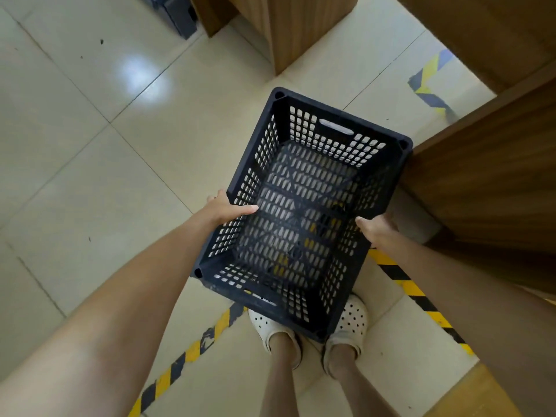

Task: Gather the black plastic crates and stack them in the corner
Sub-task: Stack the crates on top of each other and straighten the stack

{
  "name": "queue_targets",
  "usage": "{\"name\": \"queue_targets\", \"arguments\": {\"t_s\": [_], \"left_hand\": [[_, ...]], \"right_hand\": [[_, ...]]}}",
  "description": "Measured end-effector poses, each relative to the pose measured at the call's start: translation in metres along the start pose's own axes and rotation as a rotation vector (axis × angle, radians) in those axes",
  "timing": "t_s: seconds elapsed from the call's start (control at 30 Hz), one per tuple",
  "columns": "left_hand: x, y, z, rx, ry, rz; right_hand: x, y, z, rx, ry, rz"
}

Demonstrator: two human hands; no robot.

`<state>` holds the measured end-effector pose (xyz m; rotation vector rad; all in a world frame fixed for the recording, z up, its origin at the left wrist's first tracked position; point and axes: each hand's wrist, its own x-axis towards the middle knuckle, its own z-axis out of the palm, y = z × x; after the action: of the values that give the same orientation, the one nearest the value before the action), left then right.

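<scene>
One black plastic crate [304, 188] with perforated walls and floor hangs above the tiled floor in front of me, open side up and empty. My left hand [227, 209] grips its left long rim, thumb lying over the edge. My right hand [377, 228] grips the opposite rim. The crate's near end is over my two feet in white perforated clogs [272, 329]. No other crate is in view.
Wood-panelled furniture [487, 176] stands close on the right, touching or nearly touching the crate's far right corner. More wooden units [301, 28] stand ahead. Yellow-black hazard tape [186, 353] runs across the floor near my feet. Open cream tiles [90, 145] lie to the left.
</scene>
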<state>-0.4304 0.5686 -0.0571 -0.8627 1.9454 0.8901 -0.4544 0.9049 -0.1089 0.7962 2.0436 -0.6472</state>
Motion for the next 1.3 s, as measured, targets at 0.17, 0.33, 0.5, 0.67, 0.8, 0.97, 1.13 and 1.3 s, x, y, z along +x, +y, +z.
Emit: {"name": "queue_targets", "arguments": {"t_s": [0.17, 0.33, 0.5, 0.67, 0.8, 0.97, 1.13, 1.3], "left_hand": [[-0.001, -0.008, -0.004, 0.001, 0.051, 0.007], [-0.031, -0.025, -0.025, 0.177, 0.140, 0.004], [-0.080, -0.047, -0.075, 0.429, 0.233, -0.058], [-0.146, -0.080, -0.133, 0.511, 0.348, -0.095], [-0.212, -0.108, -0.181, 0.502, 0.393, -0.163], [-0.299, -0.135, -0.242, 0.402, 0.475, -0.175], [-0.386, -0.153, -0.299, 0.286, 0.550, -0.190], [-0.465, -0.175, -0.333, 0.247, 0.656, -0.189]], "right_hand": [[-0.006, -0.001, -0.006, -0.005, 0.020, 0.036], [-0.037, -0.029, -0.017, 0.030, -0.054, 0.087], [-0.094, -0.080, -0.023, -0.134, -0.101, 0.018], [-0.174, -0.135, -0.025, -0.294, -0.107, -0.179], [-0.247, -0.185, -0.030, -0.459, -0.100, -0.329], [-0.349, -0.255, -0.039, -0.564, -0.091, -0.479], [-0.457, -0.316, -0.058, -0.647, -0.074, -0.656], [-0.559, -0.358, -0.072, -0.792, -0.040, -0.816]]}}
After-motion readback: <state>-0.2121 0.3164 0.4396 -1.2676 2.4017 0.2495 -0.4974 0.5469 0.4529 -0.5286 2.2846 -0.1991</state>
